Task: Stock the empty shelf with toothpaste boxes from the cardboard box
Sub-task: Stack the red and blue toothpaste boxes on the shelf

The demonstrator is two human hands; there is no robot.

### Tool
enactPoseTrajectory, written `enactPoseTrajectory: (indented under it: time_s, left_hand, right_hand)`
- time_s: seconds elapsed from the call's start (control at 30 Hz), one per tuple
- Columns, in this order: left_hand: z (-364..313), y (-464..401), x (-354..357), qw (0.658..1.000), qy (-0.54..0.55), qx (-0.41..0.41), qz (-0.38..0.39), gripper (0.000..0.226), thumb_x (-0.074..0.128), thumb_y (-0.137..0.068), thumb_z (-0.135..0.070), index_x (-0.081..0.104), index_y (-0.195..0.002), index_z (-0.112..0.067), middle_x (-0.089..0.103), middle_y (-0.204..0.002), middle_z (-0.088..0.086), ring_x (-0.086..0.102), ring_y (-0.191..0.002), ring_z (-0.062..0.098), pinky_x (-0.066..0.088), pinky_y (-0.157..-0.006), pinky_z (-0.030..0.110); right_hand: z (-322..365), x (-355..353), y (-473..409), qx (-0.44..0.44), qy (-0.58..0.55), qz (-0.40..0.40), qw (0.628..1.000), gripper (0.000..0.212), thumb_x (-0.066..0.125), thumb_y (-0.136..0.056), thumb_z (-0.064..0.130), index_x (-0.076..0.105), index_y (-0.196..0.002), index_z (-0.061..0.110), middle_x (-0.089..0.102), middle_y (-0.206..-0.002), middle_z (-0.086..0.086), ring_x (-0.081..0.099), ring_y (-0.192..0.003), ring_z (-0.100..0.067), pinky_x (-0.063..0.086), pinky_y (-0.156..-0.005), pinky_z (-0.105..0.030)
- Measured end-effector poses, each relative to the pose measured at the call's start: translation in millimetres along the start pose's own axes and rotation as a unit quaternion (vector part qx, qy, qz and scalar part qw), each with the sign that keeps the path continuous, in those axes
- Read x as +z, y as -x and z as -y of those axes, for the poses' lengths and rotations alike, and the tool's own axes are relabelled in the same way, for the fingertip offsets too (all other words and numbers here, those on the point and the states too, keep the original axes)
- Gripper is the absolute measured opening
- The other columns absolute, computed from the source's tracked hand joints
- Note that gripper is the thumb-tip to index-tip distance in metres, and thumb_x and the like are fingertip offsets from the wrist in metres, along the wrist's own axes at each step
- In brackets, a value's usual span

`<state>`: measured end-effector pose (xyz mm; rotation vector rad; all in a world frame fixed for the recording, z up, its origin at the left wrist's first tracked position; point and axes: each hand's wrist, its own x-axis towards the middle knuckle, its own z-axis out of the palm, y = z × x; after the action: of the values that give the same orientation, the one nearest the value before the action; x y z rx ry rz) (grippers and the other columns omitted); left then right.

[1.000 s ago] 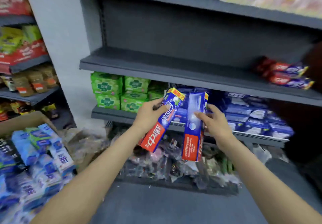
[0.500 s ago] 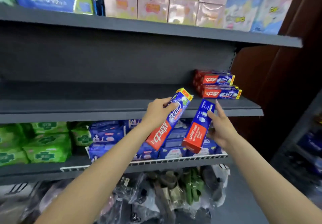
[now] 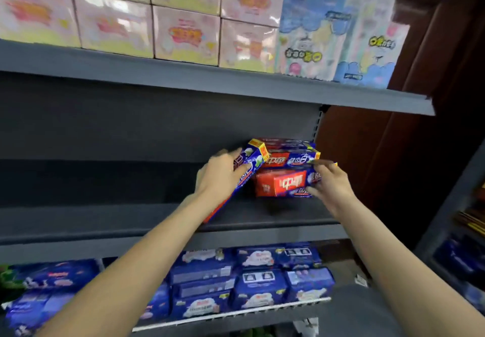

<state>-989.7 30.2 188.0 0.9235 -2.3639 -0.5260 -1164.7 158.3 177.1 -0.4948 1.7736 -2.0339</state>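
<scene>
Red-and-blue 中华 toothpaste boxes: one (image 3: pixel 244 176) in left grip (image 3: pixel 219 176), another (image 3: pixel 286 184) in right grip (image 3: pixel 332 182).

Both hands raised from below shelf edge to grey metal shelf (image 3: pixel 105 221). Right hand (image 3: pixel 332 183): red-and-blue toothpaste box (image 3: pixel 284 183) now horizontal against stacked toothpaste boxes (image 3: pixel 291 158). Left hand (image 3: pixel 219 176): blue toothpaste box (image 3: pixel 250 165) beside stack.

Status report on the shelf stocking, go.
Left hand grips toothpaste box, tilted. Right hand sets another box by the shelf stack. Nothing in the way.
</scene>
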Motion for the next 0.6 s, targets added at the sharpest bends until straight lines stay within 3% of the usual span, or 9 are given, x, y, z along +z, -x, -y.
enactPoseTrajectory:
  time_s: [0.1, 0.2, 0.23, 0.3, 0.37, 0.5, 0.6]
  left_hand:
    - [-15, -14, 11, 0.998, -0.039, -0.033, -0.031, 0.050, 0.045, -0.097, -0.043, 0.038, -0.144, -0.028, 0.044, -0.142, 0.006, 0.046, -0.127, 0.027, 0.042, -0.095, 0.040]
    - [-29, -29, 22, 0.995, -0.052, -0.081, -0.034, 0.047, 0.044, -0.097, -0.042, 0.040, -0.142, -0.028, 0.047, -0.139, 0.007, 0.050, -0.123, 0.030, 0.044, -0.092, 0.040]
    - [-34, -33, 26, 0.993, -0.059, -0.094, -0.030, 0.047, 0.044, -0.097, -0.042, 0.040, -0.142, -0.027, 0.047, -0.139, 0.007, 0.051, -0.122, 0.030, 0.045, -0.091, 0.040]
    - [-40, -41, 34, 0.991, -0.064, -0.113, -0.033, 0.046, 0.043, -0.098, -0.042, 0.041, -0.141, -0.027, 0.051, -0.135, 0.008, 0.053, -0.119, 0.031, 0.046, -0.088, 0.040]
    - [-44, -46, 40, 0.989, -0.060, -0.124, -0.047, 0.044, 0.044, -0.098, -0.042, 0.043, -0.138, -0.025, 0.054, -0.131, 0.009, 0.056, -0.116, 0.031, 0.046, -0.083, 0.038]
    - [-46, -48, 46, 0.987, -0.060, -0.133, -0.071, 0.044, 0.043, -0.098, -0.043, 0.044, -0.138, -0.025, 0.053, -0.132, 0.006, 0.055, -0.116, 0.029, 0.045, -0.082, 0.037]
    - [-45, -47, 47, 0.985, -0.056, -0.136, -0.089, 0.047, 0.042, -0.098, -0.044, 0.039, -0.141, -0.028, 0.047, -0.138, 0.005, 0.053, -0.119, 0.029, 0.045, -0.085, 0.038]
  right_hand:
    - [8, -2, -34, 0.006, -0.015, 0.010, 1.000, 0.006, 0.054, -0.094, 0.008, 0.053, -0.088, 0.009, 0.047, -0.119, -0.013, 0.057, -0.086, -0.024, 0.056, -0.046, -0.024]
    - [9, -1, -67, 0.033, 0.000, 0.030, 0.999, 0.012, 0.060, -0.090, 0.007, 0.054, -0.080, 0.010, 0.047, -0.127, -0.014, 0.052, -0.114, -0.030, 0.059, -0.054, -0.033]
    - [10, -2, -74, 0.047, 0.021, 0.047, 0.998, 0.004, 0.060, -0.090, 0.006, 0.057, -0.087, 0.008, 0.050, -0.125, -0.014, 0.053, -0.113, -0.030, 0.059, -0.058, -0.034]
    - [9, -6, -90, 0.076, 0.073, 0.082, 0.991, 0.026, 0.062, -0.088, 0.004, 0.057, -0.114, 0.001, 0.056, -0.120, -0.014, 0.060, -0.095, -0.027, 0.058, -0.063, -0.031]
    - [6, -13, -104, 0.087, 0.102, 0.100, 0.986, 0.044, 0.065, -0.085, 0.002, 0.052, -0.128, 0.004, 0.061, -0.115, -0.013, 0.065, -0.074, -0.023, 0.058, -0.061, -0.028]
    - [1, -26, -121, 0.063, 0.167, 0.136, 0.974, 0.055, 0.071, -0.081, 0.010, 0.051, -0.132, 0.011, 0.064, -0.116, -0.020, 0.070, -0.074, -0.029, 0.060, -0.067, -0.037]
    - [2, -31, -125, 0.046, 0.152, 0.184, 0.970, 0.060, 0.072, -0.079, 0.007, 0.047, -0.133, 0.007, 0.065, -0.110, -0.024, 0.071, -0.070, -0.023, 0.060, -0.063, -0.027]
